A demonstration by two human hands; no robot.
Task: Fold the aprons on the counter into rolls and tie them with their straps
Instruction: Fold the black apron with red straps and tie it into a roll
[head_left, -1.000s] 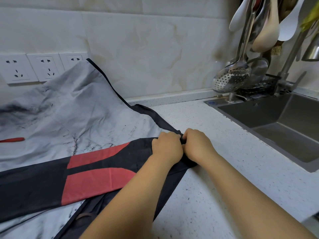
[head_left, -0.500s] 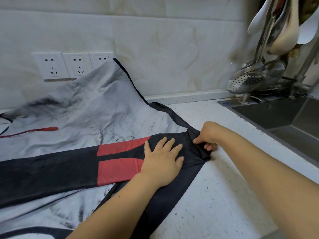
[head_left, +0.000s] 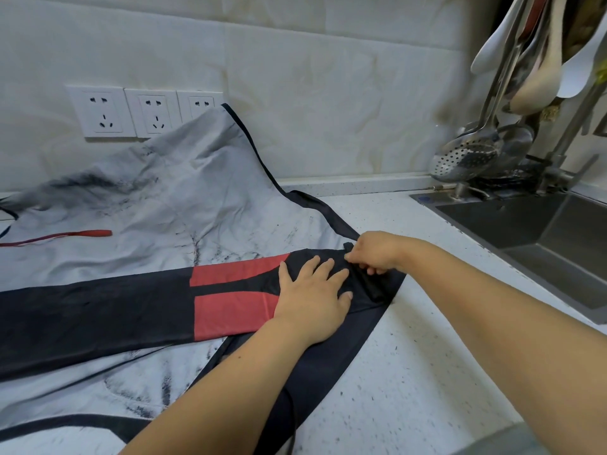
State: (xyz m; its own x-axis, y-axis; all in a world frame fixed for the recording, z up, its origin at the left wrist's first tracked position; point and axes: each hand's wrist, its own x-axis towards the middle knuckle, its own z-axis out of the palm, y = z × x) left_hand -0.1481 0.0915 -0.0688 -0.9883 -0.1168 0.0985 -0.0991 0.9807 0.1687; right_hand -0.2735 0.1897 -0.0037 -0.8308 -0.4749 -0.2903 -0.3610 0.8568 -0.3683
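Observation:
A black apron with red panels [head_left: 131, 303] lies folded into a long band across the counter, on top of a spread grey-white apron [head_left: 184, 205] with a dark edge. My left hand [head_left: 312, 290] presses flat on the band just right of the red panels, fingers straight. My right hand [head_left: 374, 252] pinches the band's right end, where the black cloth is bunched into a small fold. A red strap [head_left: 65, 236] lies on the grey apron at the far left.
The speckled white counter [head_left: 427, 356] runs to the right. A steel sink [head_left: 542, 244] is set in at the right, with a tap and hanging ladles and spoons [head_left: 476, 152] above it. Three wall sockets [head_left: 144, 113] sit on the tiled wall behind the aprons.
Both hands gripped the band's right end a second ago. My left hand has let go and now lies flat on the band; my right hand keeps pinching the end.

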